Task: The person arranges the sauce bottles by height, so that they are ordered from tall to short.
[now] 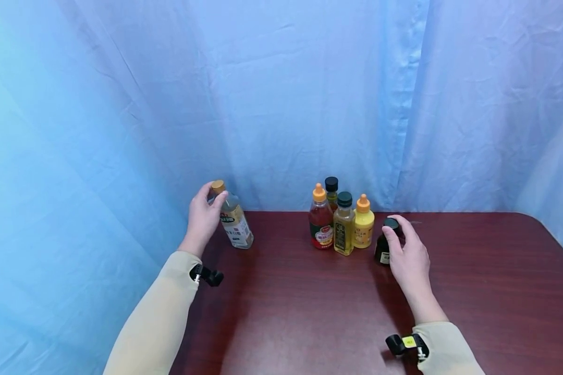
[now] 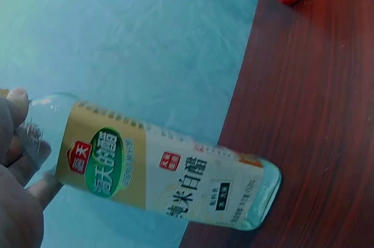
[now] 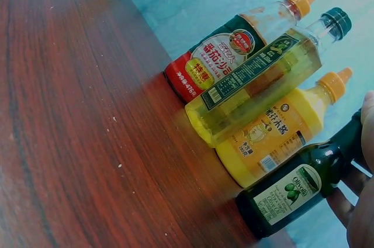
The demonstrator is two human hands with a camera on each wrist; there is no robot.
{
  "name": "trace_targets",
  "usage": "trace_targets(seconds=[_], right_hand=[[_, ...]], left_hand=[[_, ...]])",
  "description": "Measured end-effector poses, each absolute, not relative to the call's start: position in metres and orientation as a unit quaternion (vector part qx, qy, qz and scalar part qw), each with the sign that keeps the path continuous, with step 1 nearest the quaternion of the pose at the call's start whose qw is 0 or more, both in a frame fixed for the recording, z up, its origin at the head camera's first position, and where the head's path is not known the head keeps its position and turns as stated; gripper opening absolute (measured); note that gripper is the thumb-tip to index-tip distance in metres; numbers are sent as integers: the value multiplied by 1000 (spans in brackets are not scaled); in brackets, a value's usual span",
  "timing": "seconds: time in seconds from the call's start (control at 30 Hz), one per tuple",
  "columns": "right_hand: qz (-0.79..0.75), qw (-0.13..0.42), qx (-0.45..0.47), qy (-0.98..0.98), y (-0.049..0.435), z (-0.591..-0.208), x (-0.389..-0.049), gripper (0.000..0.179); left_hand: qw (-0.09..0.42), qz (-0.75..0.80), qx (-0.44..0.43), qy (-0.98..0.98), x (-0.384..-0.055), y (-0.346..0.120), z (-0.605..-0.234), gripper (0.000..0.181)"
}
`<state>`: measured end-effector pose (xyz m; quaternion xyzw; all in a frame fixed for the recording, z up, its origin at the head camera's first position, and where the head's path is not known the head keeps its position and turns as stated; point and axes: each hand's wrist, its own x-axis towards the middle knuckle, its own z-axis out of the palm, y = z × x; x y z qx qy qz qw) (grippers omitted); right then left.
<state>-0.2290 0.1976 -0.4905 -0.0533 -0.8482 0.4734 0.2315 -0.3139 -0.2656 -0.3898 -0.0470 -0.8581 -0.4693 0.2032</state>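
Note:
At the table's back left, my left hand (image 1: 205,216) grips a clear glass bottle of white vinegar (image 1: 236,224) by its neck, just under the gold cap. Its gold and white label fills much of the left wrist view, and the bottle leans slightly. On the other side, my right hand (image 1: 409,255) holds a small dark green olive oil bottle (image 3: 286,192) by the neck and cap. Left of that bottle stand a yellow squeeze bottle (image 1: 363,229), a square bottle of golden oil (image 1: 344,232) and a ketchup bottle (image 1: 321,224).
Behind the ketchup and golden oil stands another black-capped bottle (image 1: 331,185), mostly hidden. Pale blue curtains (image 1: 281,104) hang along the back and left edges of the dark red wooden table (image 1: 300,312).

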Motion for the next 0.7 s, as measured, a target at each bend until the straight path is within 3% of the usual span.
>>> trace_targets(seconds=[0.27, 0.7], right_hand=[[474, 231, -58, -848, 197, -489, -229, 47], [475, 232, -60, -847, 196, -489, -228, 49]], left_hand=[[181, -455, -34, -871, -317, -269, -394, 50], [215, -457, -24, -863, -319, -262, -403, 50]])
